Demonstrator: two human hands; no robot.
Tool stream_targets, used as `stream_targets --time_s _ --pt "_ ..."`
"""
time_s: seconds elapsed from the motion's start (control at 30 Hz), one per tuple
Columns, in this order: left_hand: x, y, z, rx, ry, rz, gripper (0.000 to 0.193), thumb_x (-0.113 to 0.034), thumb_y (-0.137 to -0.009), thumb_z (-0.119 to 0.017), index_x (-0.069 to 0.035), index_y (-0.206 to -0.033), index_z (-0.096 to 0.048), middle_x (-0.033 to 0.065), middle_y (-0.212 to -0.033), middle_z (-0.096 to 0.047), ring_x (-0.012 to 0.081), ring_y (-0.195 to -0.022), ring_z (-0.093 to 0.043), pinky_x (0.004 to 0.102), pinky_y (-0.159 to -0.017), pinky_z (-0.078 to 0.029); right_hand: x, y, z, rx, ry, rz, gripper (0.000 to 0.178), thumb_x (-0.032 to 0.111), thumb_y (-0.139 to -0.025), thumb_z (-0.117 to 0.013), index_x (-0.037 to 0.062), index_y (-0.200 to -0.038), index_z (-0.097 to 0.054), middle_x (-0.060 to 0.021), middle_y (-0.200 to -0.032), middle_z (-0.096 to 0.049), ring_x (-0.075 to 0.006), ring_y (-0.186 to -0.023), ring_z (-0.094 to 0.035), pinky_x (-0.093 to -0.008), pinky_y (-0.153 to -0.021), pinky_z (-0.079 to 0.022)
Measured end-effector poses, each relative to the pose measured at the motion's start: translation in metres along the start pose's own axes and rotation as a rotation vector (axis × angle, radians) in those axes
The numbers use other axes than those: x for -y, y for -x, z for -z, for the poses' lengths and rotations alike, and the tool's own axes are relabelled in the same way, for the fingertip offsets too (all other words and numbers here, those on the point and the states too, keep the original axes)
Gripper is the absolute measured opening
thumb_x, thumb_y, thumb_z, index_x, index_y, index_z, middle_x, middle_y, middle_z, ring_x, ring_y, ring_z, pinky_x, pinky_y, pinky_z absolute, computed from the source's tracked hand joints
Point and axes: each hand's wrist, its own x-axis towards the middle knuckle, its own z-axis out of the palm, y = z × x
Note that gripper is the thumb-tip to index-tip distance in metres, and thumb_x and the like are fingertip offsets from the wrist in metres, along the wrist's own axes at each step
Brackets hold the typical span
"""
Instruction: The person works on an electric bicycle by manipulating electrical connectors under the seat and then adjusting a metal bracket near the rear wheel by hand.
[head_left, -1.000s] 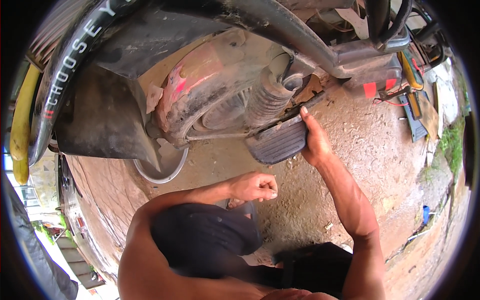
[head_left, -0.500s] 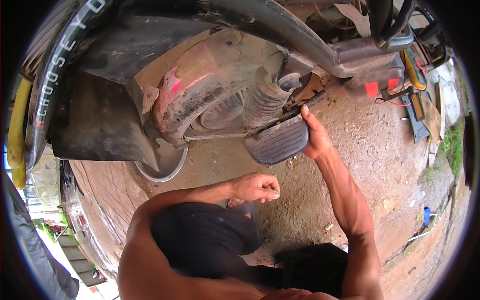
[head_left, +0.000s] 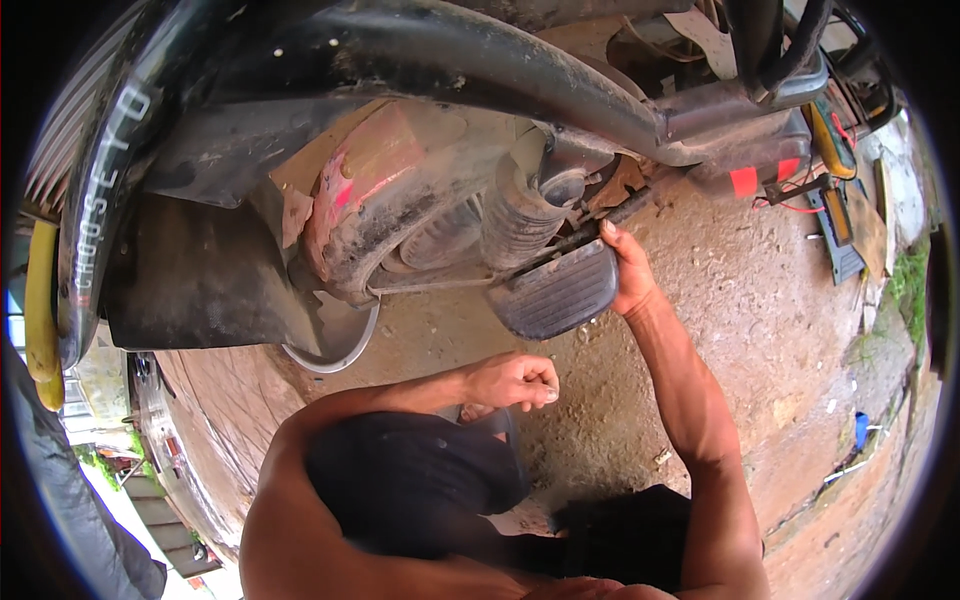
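Note:
My right hand (head_left: pixel 631 268) grips the right end of a black ribbed foot pedal (head_left: pixel 560 292), thumb on top and fingers out of sight beneath. The pedal sits under the vehicle's frame, close to a dusty ribbed rubber boot (head_left: pixel 520 215). Nearer to me, my left hand (head_left: pixel 512 382) hangs over the ground with its fingers curled closed, apart from the pedal. Whatever those fingers may hold is hidden. Behind the pedal stands a dirty wheel (head_left: pixel 370 235) with a worn pinkish cover on top.
A thick black frame tube (head_left: pixel 480 60) arches over the work. Left of the wheel hangs a dark mud flap (head_left: pixel 200 265), partly above a grey basin (head_left: pixel 350 345). To the right are a yellow-and-black meter (head_left: pixel 828 140) with red wires and a blue-grey plate (head_left: pixel 842 245) on the dirt ground.
The view has shifted slightly, so the frame tube and mud flap appear a little lower. Both hands keep nearly the same pose, the right still on the pedal.

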Motion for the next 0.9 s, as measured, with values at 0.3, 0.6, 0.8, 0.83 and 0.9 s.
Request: stream_targets --time_s 0.3,0.6,0.8,0.83,0.9 --pt "0.005 -0.001 0.005 -0.03 -0.016 0.016 0.023 -0.024 -0.099 -0.065 -0.002 -0.105 -0.065 0.0014 -0.087 -0.066 0.0092 -0.075 -0.06 0.0263 -0.068 -0.051 0.036 0.04 -0.039 -0.392 0.667 0.05 0.046 0.046 -0.097 -0.066 0.0027 -0.11 -0.071 -0.0106 -0.099 -0.073 -0.015 -0.086 -0.064 -0.0366 -0.084 -0.052" --pt "0.005 -0.004 0.003 -0.034 -0.042 0.005 0.025 -0.027 -0.098 -0.067 -0.003 -0.104 -0.065 0.0006 -0.086 -0.066 0.009 -0.073 -0.061 0.0265 -0.066 -0.05 0.07 0.057 -0.112 -0.048 2.16 0.894 0.028 0.028 -0.094 -0.064 0.0037 -0.106 -0.074 -0.0128 -0.098 -0.069 -0.0335 -0.093 -0.062 -0.0447 -0.088 -0.049" --pt "0.009 -0.002 0.011 -0.112 -0.023 0.002 0.024 -0.025 -0.098 -0.067 -0.002 -0.105 -0.065 0.0012 -0.086 -0.066 0.0094 -0.073 -0.061 0.0265 -0.067 -0.051 0.052 0.042 -0.121 -0.039 2.211 0.72 0.037 0.032 -0.097 -0.057 0.0021 -0.114 -0.071 -0.0146 -0.102 -0.07 -0.0347 -0.1 -0.062 -0.0444 -0.093 -0.045" --pt "0.004 0.0 0.017 -0.105 0.029 0.016 0.023 -0.023 -0.099 -0.065 -0.003 -0.11 -0.064 0.0028 -0.093 -0.066 0.01 -0.08 -0.061 0.0263 -0.071 -0.051 0.05 0.04 -0.126 -0.085 2.253 0.64 0.039 0.033 -0.097 -0.056 0.002 -0.116 -0.07 -0.0154 -0.104 -0.071 -0.0351 -0.102 -0.063 -0.0455 -0.093 -0.044" --pt "0.0 -0.001 0.026 -0.233 0.061 -0.065 0.022 -0.021 -0.1 -0.064 -0.003 -0.112 -0.066 0.0035 -0.092 -0.067 0.0112 -0.079 -0.062 0.0272 -0.072 -0.052 0.043 0.037 -0.124 -0.149 2.251 0.624 0.039 0.031 -0.094 -0.057 0.0014 -0.116 -0.069 -0.0167 -0.108 -0.071 -0.0358 -0.105 -0.063 -0.0477 -0.094 -0.044"
